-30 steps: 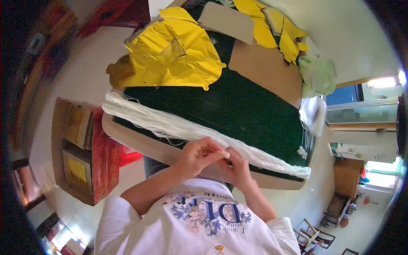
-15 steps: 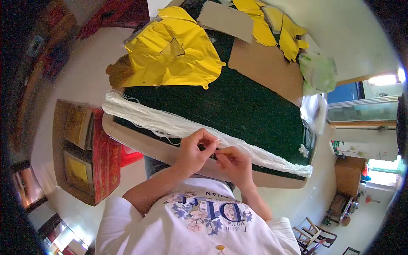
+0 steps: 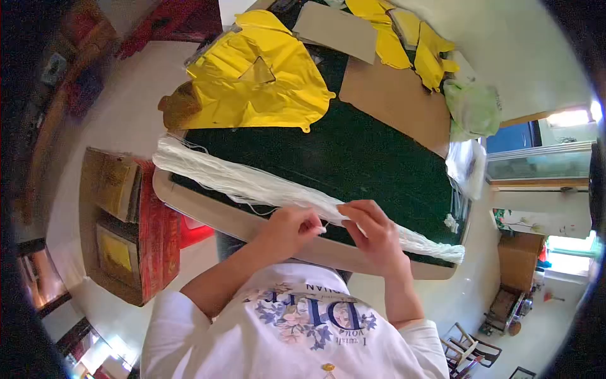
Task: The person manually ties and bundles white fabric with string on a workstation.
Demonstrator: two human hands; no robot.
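The bundle of white strings [image 3: 233, 175] looks fibrous, with a soft shine. The counter [image 3: 385, 164] has a matt top, similar to felt, and a smooth edge. The yellow sheet [image 3: 284, 95] appears to be glossy, creased plastic; the brown cardboard [image 3: 394, 101] looks matt; the green bag [image 3: 470, 107] is thin plastic.

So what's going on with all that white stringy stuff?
A person is working with bare hands by a long white bundle of strands, which lies along the near side of a green-topped table. The left hand pinches a small white piece. The right hand is beside it; whether it grips a strand is unclear.
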